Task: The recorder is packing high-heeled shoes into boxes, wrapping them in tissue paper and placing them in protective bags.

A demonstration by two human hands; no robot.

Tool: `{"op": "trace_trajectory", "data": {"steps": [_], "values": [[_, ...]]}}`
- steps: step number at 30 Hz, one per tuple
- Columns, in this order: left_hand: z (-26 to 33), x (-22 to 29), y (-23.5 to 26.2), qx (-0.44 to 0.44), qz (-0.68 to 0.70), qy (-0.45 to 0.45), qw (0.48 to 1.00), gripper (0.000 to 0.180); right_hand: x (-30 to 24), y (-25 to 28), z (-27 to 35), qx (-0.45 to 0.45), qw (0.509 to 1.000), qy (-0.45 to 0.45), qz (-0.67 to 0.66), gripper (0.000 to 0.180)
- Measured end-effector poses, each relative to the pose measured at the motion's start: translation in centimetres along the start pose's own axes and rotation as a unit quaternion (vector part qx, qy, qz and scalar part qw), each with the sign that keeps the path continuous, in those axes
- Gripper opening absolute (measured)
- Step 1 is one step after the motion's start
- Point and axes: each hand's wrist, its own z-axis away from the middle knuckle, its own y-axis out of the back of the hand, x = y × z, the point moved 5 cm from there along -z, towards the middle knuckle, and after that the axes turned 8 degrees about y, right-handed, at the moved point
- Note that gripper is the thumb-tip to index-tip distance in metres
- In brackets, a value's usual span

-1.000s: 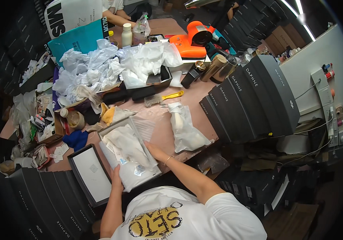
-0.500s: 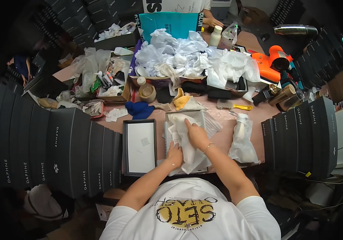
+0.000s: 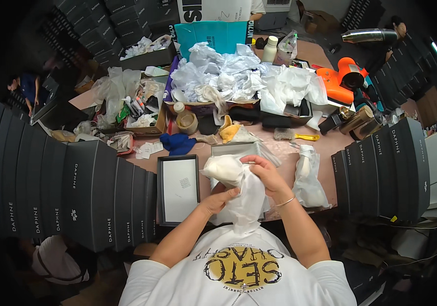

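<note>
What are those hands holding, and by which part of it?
A white wrapped bundle: the left hand holds its left side, around the middle, and the right hand holds the wrapping at its upper right edge.

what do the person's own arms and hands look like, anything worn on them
White short sleeves of a T-shirt leave both forearms bare. The left hand and right hand are ungloved. A thin, light-coloured, ring-shaped bracelet circles the right wrist.
</note>
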Motion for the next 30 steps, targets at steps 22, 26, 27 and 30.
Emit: {"op": "trace_trajectory", "data": {"steps": [22,26,27,30], "values": [[5.4,2.2,1.7,0.206,-0.194,-0.282,0.917,0.077,6.0,0.4,5.4,0.047,0.953,0.143,0.263,0.040],[3.6,1.4,5.9,0.124,0.082,-0.164,0.975,0.063,6.5,1.0,6.1,-0.031,0.982,0.030,0.186,0.039],[3.0,1.7,5.9,0.040,0.078,-0.194,0.977,0.056,6.5,0.8,6.3,-0.060,0.979,0.038,0.190,0.038],[3.6,3.4,5.6,0.067,0.088,-0.215,0.970,0.040,6.3,0.7,6.5,-0.026,0.988,0.006,0.150,0.037]]}}
